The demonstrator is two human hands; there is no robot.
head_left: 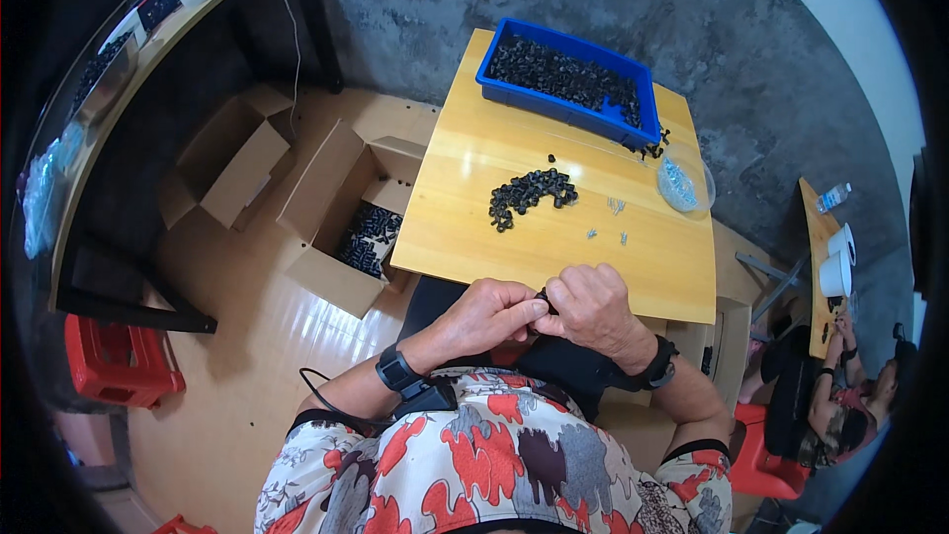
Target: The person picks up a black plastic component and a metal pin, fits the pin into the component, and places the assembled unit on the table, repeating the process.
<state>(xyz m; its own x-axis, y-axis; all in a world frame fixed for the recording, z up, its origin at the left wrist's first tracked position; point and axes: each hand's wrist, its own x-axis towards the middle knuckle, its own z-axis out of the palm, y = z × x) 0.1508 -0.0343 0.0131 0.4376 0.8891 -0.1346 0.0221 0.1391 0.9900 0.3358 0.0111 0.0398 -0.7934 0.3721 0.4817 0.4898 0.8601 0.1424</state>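
Close to the table's near edge, my left hand (496,317) and my right hand (593,309) meet with fingers pinched together. Between them shows a small black part (546,302), mostly covered by the fingers, so its exact kind is hidden. Beyond my hands a loose pile of small black cylindrical parts (534,194) lies on the yellow wooden table (445,227). To its right lie several thin silvery pins or screws (616,205). A clear bag (678,186) of similar metal pieces rests by the right edge.
At the table's far side stands a blue tray (568,114) heaped with black parts. On the floor to the left, an open cardboard box (326,218) holds more of them. A red stool (121,361) stands further left. Another person (850,405) works at a bench on the right.
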